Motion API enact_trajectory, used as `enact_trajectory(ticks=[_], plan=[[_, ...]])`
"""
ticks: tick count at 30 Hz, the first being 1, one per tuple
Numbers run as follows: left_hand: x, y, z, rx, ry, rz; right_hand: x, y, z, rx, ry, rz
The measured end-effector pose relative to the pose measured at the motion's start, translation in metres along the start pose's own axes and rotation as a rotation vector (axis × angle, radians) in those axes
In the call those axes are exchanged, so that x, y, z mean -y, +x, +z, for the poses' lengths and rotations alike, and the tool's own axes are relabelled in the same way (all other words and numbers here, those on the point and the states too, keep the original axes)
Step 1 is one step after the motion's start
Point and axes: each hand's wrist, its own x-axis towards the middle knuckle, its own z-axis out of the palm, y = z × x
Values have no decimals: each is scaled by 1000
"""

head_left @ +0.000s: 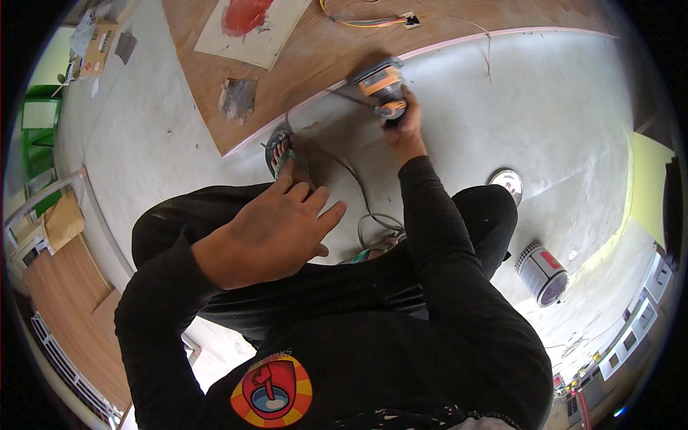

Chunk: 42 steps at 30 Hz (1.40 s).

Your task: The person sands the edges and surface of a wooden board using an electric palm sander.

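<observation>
My right hand is wrapped round an orange and black power sander, seemingly an electric sander with its pad toward the edge of a brown wooden board. The sander's pad end is slightly blurred at the board's pink-edged rim. From the tool a dark cord hangs and runs down to coils on the floor near my feet. Over my bent left knee, my left hand hovers with its fingers spread, holding nothing.
On the board lie a sheet with a red patch, a dark-stained square scrap and coloured wires. At right are a round lid and a can lying on the floor. A green chair stands far left.
</observation>
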Motion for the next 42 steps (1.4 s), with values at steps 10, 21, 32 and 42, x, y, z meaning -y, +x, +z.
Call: enact_trajectory(ticks=[10, 21, 32, 42], plan=[[2, -19, 12, -3, -44, -68, 34, 38, -35, -40, -93, -430], [3, -26, 11, -31, -55, -69, 25, 18, 1, -221, 7, -655], [8, -23, 11, -53, -5, -52, 20, 16, 8, -307, 66, -664], [13, -21, 13, -6, -35, -46, 40, 22, 8, -315, 50, -656]])
